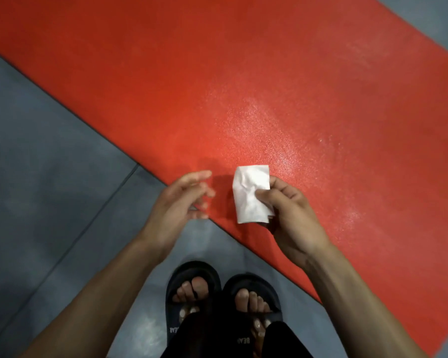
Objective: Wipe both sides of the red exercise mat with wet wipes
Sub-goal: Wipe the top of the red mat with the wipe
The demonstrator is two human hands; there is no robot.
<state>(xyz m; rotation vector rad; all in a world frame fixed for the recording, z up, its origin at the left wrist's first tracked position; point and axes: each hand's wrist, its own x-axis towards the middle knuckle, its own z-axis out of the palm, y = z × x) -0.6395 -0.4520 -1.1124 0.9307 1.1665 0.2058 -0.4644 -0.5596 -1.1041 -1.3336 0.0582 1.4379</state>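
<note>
Red mat (243, 73) lies flat on the grey floor (49, 164), running diagonally across the view, near edge just ahead of the feet. Surface is pebbled, with a pale sheen in the middle that could be moisture or just light glare; can't tell which. Judgement: foam-type mat, light for its area but floppy, so it will sag and fold if lifted from one point. For the flip, best to take a long edge or corner with both hands and roll or peel it over. The texture should give good grip and drag against the wipe, so expect friction, not sliding.

Right hand (290, 218) pinches a folded white wipe (251, 193) between thumb and fingers, held in the air above the mat's near edge, not touching it. Wipe looks soft, limp, creased, several layers thick; judgement: it tears easily if scrubbed hard on the rough surface, so press it flat under the palm rather than dragging by a corner.

Left hand (181, 200) is apart from the wipe, fingers loose and spread, holding nothing; fingertips are motion-blurred.

Black slides (192, 275) on both feet, standing on the floor just short of the mat. White print on the straps reads "BEAR", seen upside down. No other legible writing; none on the mat or wipe.
</note>
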